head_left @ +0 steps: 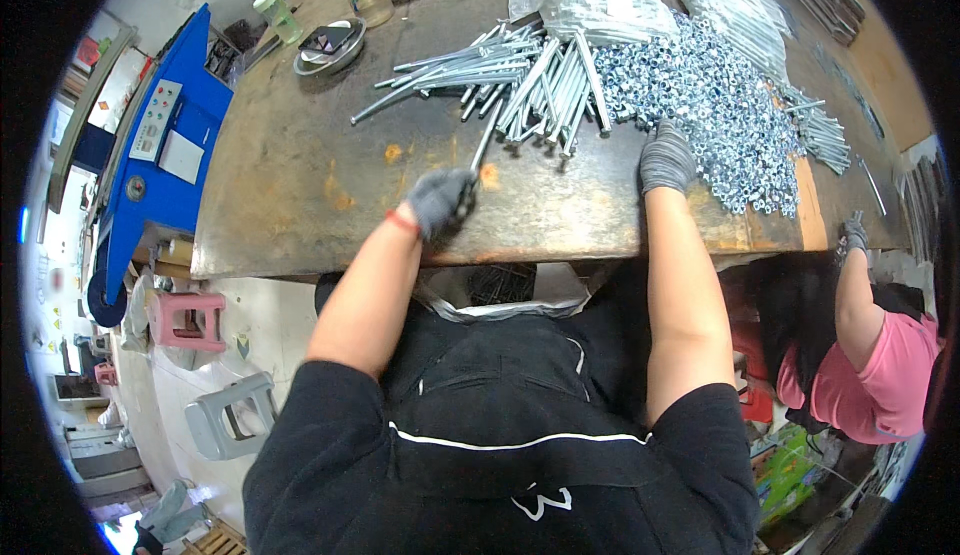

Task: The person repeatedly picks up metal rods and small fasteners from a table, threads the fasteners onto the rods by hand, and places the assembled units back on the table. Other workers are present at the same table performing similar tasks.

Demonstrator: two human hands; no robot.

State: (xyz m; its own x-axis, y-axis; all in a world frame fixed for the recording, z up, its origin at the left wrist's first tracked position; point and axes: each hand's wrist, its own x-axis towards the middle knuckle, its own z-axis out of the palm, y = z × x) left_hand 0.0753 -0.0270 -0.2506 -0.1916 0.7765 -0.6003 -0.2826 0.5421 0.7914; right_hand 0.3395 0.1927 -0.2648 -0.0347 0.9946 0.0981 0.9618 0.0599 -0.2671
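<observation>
Long bolt (486,147) gripped in my left hand (441,203); my right hand (668,160) is by the shiny nuts (725,105); I can't tell if it holds any.

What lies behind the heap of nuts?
Clear plastic bags, with long metal rods showing through, lie beyond the nuts. What the bags cover, including the table beneath, cannot be seen.

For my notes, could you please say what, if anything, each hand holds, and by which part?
The left grip holds a metal rod by its near end; whether the right grip holds anything is unclear.
</observation>
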